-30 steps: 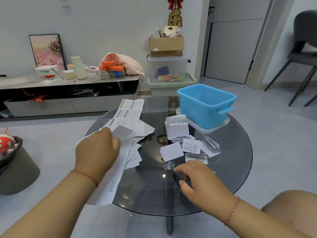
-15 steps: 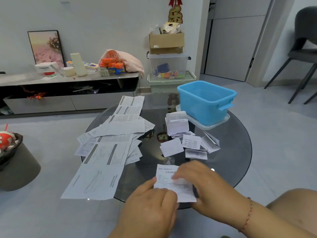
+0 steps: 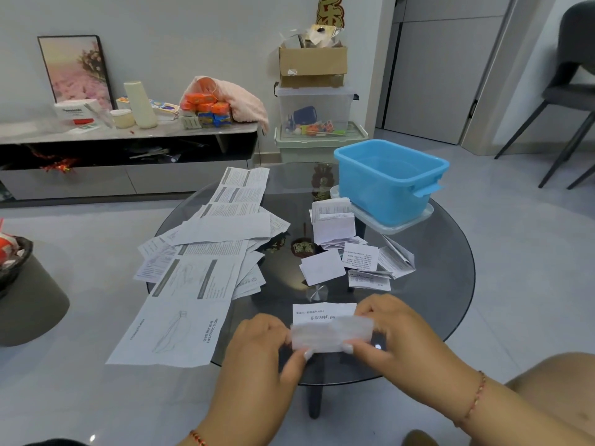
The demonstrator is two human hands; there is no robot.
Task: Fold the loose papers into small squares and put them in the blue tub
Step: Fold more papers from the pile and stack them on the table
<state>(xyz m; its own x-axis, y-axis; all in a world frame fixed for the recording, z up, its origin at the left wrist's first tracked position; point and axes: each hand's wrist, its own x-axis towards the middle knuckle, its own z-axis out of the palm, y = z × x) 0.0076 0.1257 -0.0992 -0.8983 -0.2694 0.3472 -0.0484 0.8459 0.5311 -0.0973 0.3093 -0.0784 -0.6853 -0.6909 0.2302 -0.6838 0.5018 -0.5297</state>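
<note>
Paper [image 3: 325, 323] being folded sits low in the frame, just right of centre, above the near edge of the round glass table [image 3: 450, 284]. Its long axis runs left to right, and its near flap is lifted and turned up over the printed half. The left hand [image 3: 260, 342] pinches the left end, the right hand [image 3: 386, 329] pinches the right end, thumbs under the near edge and fingers curled on top, so the sheet lies directly between the two sets of fingers. Both hands look equally near. Next, I judge, the flap must be pressed flat away from the person. Folded squares [image 3: 354, 255] lie further up the frame, beside the blue tub [image 3: 389, 181], upper right of the hands; loose sheets [image 3: 206, 262] lie to the left
</note>
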